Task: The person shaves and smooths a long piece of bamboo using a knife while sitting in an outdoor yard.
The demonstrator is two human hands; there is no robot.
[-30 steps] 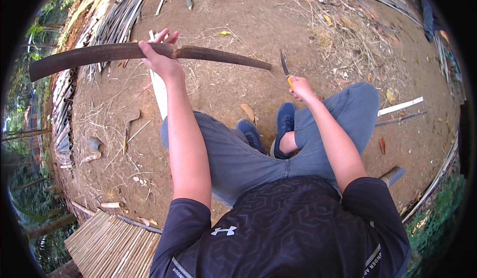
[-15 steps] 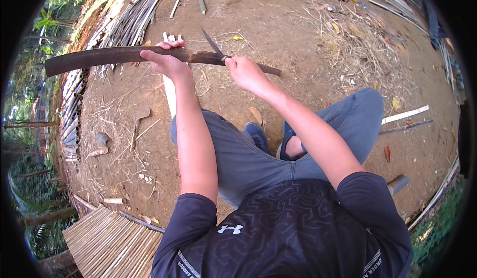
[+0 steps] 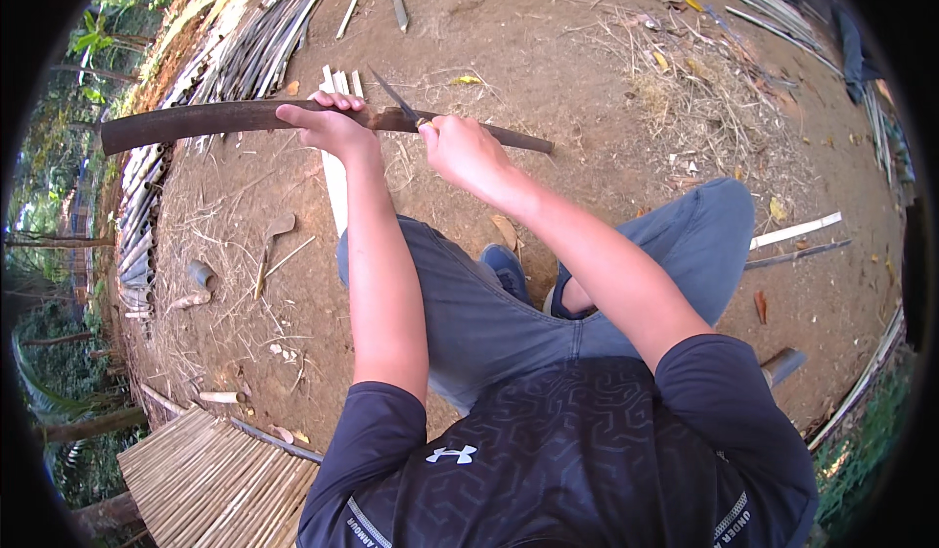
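A long, dark brown split bamboo piece (image 3: pixel 210 122) lies crosswise in front of me, slightly bowed. Around its middle my left hand (image 3: pixel 340 129) is closed, thumb on the near side and fingers over the far edge. My right hand (image 3: pixel 468 152) grips a knife (image 3: pixel 393 95), its handle mostly hidden in the fist. The narrow blade points up and left, crossing the bamboo close to a notch of paler wood just right of my left hand. Pale bamboo strips (image 3: pixel 335 191) show beneath the left hand, above and below the dark piece.
Past my left knee, a hooked tool (image 3: pixel 277 235) and a short grey tube (image 3: pixel 201 275) lie on the dirt ground. Bamboo poles (image 3: pixel 245 54) are piled at the far left. A slatted bamboo mat (image 3: pixel 210 475) is at lower left. Dry shavings (image 3: pixel 709 98) cover ground at the far right.
My right hand and the knife have moved left along the bamboo, nearer my left hand. The bamboo's left end has shifted slightly to the right.
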